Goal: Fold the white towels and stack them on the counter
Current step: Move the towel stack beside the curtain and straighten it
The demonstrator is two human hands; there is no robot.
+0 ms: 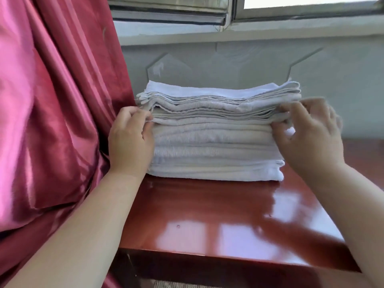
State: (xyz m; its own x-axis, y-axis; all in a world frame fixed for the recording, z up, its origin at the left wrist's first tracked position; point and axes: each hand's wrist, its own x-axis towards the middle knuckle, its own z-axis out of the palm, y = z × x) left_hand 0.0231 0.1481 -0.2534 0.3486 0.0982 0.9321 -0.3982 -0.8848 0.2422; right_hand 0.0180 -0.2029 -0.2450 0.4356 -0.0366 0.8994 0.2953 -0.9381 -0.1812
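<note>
A stack of towels (pixel 216 138), white and already folded, sits in the middle of the frame at the back of a glossy red-brown worktop (pixel 207 215), close to the wall. The lower layers lie thick and square. The upper ones are thinner, and their edges fan out unevenly at both ends. The person holds the pile from either side at about the same height, roughly where the neat layers give way to the loose ones. The left hand (pixel 129 140), at centre left of the frame, has its palm against the end of the pile, and its fingers (pixel 145 119) curl in to pinch the edge of a middle layer. The right hand (pixel 309 136), at centre right, mirrors it, though it is blurred. Its fingertips (pixel 280 121) appear to pinch the towel edges there, but I cannot be sure how many layers they hold. This two-sided hold looks meant to square the ends, or to lift the top part so it can be set straight, which suggests the folding is largely done and the stacking is being tidied. The worktop is polished enough to reflect bright patches of daylight in the lower centre. A shiny pink-red curtain (pixel 52 100) fills the left of the frame and brushes the pile's left end. Behind is a pale grey wall (pixel 228 63) with faint hexagonal tiles, and a window (pixel 291 9) runs along the top.
</note>
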